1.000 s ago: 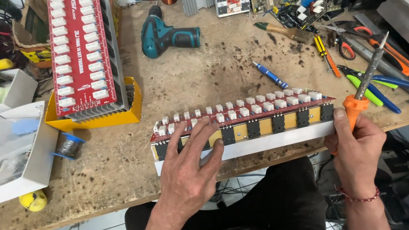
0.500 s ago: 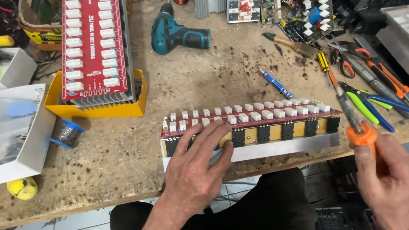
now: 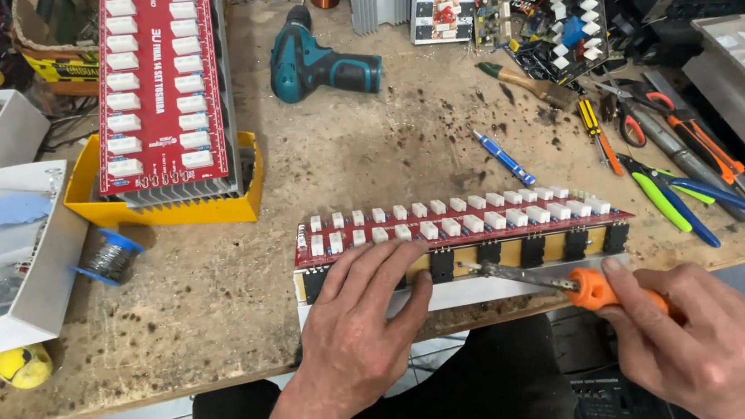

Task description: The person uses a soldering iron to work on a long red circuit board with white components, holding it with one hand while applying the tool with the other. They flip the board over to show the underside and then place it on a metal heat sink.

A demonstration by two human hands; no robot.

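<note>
A long red circuit board with rows of white block components lies at the workbench's near edge, its front face lined with black parts on a yellow strip. My left hand rests flat on its left half, fingers spread over the front. My right hand grips an orange-handled screwdriver. The metal shaft points left, its tip at the board's front face near the middle.
A second red board stands on a yellow tray at the back left. A teal cordless drill, a blue pen, pliers and cutters, a solder spool and white boxes lie around the wooden bench.
My right hand has swung the screwdriver from upright at the board's right end down to level, tip now against the board's front. My left hand stays on the board.
</note>
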